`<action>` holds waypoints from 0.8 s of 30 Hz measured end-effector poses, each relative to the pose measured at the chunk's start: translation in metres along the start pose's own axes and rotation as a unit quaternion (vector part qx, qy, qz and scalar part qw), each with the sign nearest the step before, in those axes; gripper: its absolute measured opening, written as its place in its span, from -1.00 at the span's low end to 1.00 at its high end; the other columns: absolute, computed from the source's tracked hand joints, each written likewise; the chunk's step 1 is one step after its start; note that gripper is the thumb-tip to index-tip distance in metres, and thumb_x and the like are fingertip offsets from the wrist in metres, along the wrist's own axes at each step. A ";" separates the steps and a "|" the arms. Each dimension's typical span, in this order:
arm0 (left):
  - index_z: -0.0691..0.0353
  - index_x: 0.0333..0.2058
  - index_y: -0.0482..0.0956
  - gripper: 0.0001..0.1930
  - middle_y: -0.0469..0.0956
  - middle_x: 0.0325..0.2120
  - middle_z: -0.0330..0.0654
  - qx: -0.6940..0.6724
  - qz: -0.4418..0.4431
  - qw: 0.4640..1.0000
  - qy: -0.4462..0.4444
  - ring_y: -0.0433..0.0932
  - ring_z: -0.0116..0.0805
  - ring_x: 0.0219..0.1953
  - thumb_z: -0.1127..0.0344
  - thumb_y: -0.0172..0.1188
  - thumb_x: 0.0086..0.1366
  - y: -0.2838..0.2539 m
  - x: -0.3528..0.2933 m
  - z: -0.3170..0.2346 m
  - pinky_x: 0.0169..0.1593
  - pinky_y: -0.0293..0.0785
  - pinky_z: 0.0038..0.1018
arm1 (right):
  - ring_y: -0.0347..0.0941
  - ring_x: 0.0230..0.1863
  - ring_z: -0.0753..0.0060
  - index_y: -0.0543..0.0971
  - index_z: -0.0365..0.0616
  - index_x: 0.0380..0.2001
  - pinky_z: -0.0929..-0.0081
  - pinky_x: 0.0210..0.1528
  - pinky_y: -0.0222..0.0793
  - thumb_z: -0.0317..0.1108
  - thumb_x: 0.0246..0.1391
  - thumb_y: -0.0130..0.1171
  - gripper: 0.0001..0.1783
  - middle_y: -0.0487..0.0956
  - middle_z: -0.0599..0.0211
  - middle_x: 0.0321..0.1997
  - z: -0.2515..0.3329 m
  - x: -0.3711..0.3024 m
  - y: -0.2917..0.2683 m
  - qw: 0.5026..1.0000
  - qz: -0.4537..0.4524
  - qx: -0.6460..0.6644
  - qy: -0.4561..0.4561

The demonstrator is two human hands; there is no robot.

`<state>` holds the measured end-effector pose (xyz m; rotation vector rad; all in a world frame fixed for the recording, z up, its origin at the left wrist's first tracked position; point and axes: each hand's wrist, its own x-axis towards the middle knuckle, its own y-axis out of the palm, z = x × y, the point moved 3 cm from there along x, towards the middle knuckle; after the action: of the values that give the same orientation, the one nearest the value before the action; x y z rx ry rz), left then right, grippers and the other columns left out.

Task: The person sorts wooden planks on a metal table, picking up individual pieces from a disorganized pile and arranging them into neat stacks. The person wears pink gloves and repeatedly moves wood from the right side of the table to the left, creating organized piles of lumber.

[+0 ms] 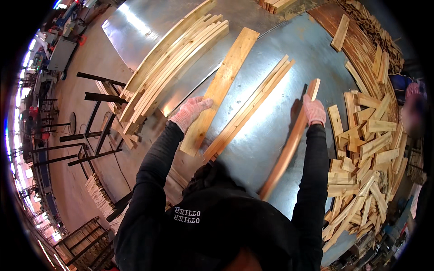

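My left hand (192, 113), in a pinkish-white work glove, grips the left edge of a wide wooden plank (227, 72), with its fingers over the top face. The plank lies slanted across a shiny metal tabletop (253, 167). My right hand (313, 110), gloved alike, is closed round a narrow wooden board (291, 140) near its far end. That board stands on edge, and its near end reaches back toward my body, slightly blurred. Between my hands lie a few narrow strips (253, 108) side by side, touching neither hand.
On the left, a stack of long boards (176, 58) overhangs the table edge beside a black metal frame (97, 113). A heap of short offcuts (366, 144) covers the right side. One short piece (340, 32) lies at the far right. Another person (413, 106) shows blurred at the right rim.
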<state>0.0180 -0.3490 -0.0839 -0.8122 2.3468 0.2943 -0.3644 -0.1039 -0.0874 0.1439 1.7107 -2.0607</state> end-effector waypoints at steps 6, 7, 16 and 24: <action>0.28 -0.07 0.64 -0.62 0.64 -0.22 -0.32 0.002 0.028 0.998 0.057 0.57 -0.56 -0.25 0.06 0.27 0.36 -0.003 0.003 -0.005 -0.06 0.51 -0.52 | 0.38 0.27 -0.26 0.57 -0.43 0.03 0.07 0.30 0.25 0.43 0.20 -0.28 0.00 0.50 -0.36 0.14 0.023 0.088 0.045 0.992 -0.030 0.123 0.014; 0.27 -0.04 0.64 -0.52 0.65 -0.25 -0.26 0.013 0.034 0.996 0.076 0.54 -0.54 -0.18 -0.04 0.30 0.30 -0.006 0.005 0.001 -0.02 0.45 -0.48 | 0.37 0.29 -0.25 0.56 -0.43 0.04 0.10 0.31 0.24 0.44 0.23 -0.34 0.02 0.51 -0.35 0.14 0.034 0.082 0.055 0.986 -0.005 0.161 0.045; 0.18 0.14 0.50 -0.39 0.63 -0.12 0.06 0.354 0.004 0.932 0.076 0.59 0.04 -0.06 -0.20 0.05 0.35 0.039 0.013 0.007 0.08 0.44 -0.25 | 0.38 0.31 -0.15 0.32 -0.30 0.33 0.24 0.32 0.27 0.21 0.32 -0.05 -0.19 0.49 -0.20 0.23 0.081 -0.079 0.104 0.919 -0.011 0.354 -0.174; 0.30 0.44 -0.16 0.25 0.20 0.32 0.19 0.543 -0.072 0.827 0.128 0.36 0.19 0.24 -0.11 0.46 -0.04 0.117 -0.018 0.035 0.23 0.35 -0.04 | 0.29 0.40 -0.05 0.28 -0.22 0.38 0.26 0.41 0.20 0.07 0.19 0.23 -0.15 0.41 -0.12 0.33 -0.028 -0.167 0.001 0.956 0.110 0.045 -0.268</action>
<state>-0.0257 -0.2346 -0.0993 -0.4267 2.1418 -1.1903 -0.2209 -0.0314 -0.0344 -0.1772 1.2121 -1.8002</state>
